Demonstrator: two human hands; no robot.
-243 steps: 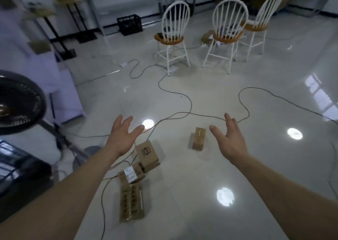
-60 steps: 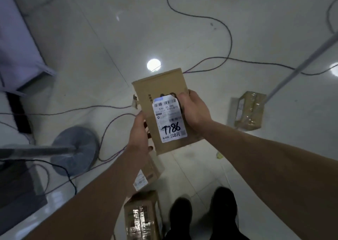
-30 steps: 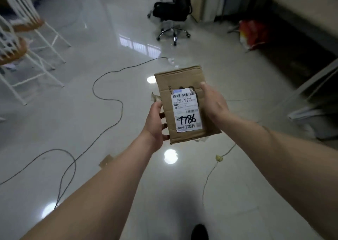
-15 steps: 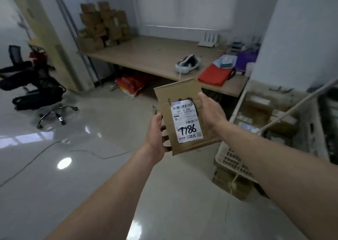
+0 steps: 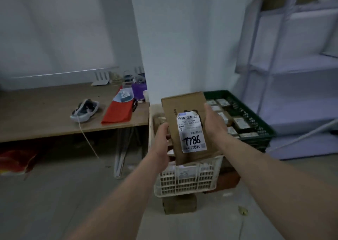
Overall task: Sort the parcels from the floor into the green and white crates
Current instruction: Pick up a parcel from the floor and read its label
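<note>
Parcel (image 5: pixel 182 106): one in hand, flat brown cardboard, held up in front of the white crate (image 5: pixel 186 182) and overlapping its top rim in view. Couldn't tell its height above the crate.

Counts, big to small:
- 1 pale shelving rack (image 5: pixel 285 71), right, behind the crates.
- 1 wooden table (image 5: pixel 45 117), left.
- 2 crates side by side: the white one nearer, the green crate (image 5: pixel 255 140) just right of it and further back. Both already held parcels; blur blocked an exact count.
- At least 1 cardboard box (image 5: pixel 180 204) on the floor (image 5: pixel 73 194) under the white crate's front edge.
- On the table: 1 red cloth (image 5: pixel 118 113), 1 white headset (image 5: pixel 85 110) with 1 cable (image 5: pixel 87 139) hanging off the edge, 1 purple bag (image 5: pixel 139 91).
- 2 hands, both clamped on the parcel: left hand (image 5: pixel 161 142) on the left edge, right hand (image 5: pixel 213 124) on the right edge with its thumb on the face.
- 1 white label (image 5: pixel 192 132) on the parcel, facing the camera, "7786" handwritten.

Delta:
- vs 0.5 s earlier: same two-hand grip, label same way up. The parcel had been left of the white crate over bare floor; now it lined up with the crate. The green crate and rack had swung fully into view.
- vs 8.1 s earlier: both hands had been empty, spread above four parcels on the floor.
</note>
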